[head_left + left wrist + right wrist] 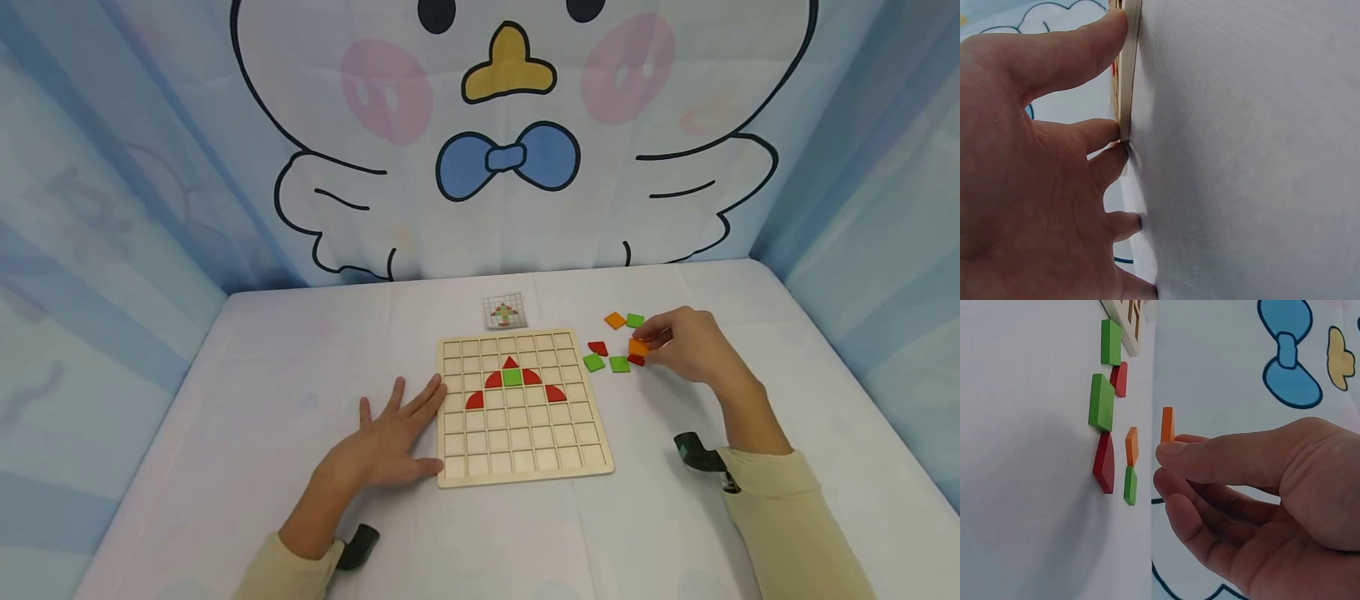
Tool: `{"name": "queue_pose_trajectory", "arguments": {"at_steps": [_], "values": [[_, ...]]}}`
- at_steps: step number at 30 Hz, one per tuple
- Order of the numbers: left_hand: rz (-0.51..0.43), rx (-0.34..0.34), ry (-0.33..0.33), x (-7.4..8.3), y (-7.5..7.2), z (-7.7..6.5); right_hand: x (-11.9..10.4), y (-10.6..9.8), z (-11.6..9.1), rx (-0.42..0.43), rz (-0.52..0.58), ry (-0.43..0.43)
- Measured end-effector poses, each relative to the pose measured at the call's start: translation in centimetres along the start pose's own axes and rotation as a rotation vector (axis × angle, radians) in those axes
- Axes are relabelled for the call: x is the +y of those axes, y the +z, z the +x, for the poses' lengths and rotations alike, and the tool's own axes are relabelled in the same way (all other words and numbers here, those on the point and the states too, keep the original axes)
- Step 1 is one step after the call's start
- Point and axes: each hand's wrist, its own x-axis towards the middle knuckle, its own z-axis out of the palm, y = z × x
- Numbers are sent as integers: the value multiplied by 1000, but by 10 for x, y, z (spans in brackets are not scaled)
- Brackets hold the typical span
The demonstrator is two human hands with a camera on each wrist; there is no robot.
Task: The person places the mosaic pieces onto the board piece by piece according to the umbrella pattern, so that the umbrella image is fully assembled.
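Observation:
My right hand [686, 346] pinches an orange square tile [638, 347] between thumb and fingers. In the right wrist view that orange tile [1167, 424] is held above the tabletop, standing out past the thumb tip. A red tile [636, 361] lies just under it, partly covered in the head view. With fingers spread, my left hand [390, 442] rests on the table, thumb and index fingertip touching the left edge of the wooden grid board [525, 461]. On the board sit a green square [512, 377], a red triangle [511, 362] above it, and several red quarter-round tiles [531, 377].
Right of the board lie loose tiles: an orange one [615, 320], green ones [619, 364] and a red one [597, 348]. Behind the board is a small pattern card [504, 311]. A printed curtain [510, 225] stands along the table's back edge.

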Motion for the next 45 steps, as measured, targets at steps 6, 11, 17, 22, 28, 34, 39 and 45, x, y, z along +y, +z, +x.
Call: {"name": "queue_pose_trajectory", "arguments": {"at_steps": [6, 11, 17, 22, 28, 34, 39, 45], "values": [[-5, -3, -2, 0, 0, 0, -12, 7, 0, -4, -3, -38], [-3, -4, -4, 0, 0, 0, -20, 11, -2, -6, -5, -61], [-2, -4, -5, 0, 0, 0, -30, 17, -3, -27, 16, -85], [3, -6, -4, 0, 0, 0, -38, 25, -4, -34, 29, -142], [7, -4, -5, -1, 1, 1, -51, 37, -6, -48, 42, -229], [7, -6, -4, 0, 1, 2, -68, 49, -10, -90, 50, -265], [17, 2, 1, 0, 0, 1, -81, 60, -10, -128, 74, -286], [14, 8, 8, 0, 0, 1, -97, 72, -11, -134, 59, -326]]}}
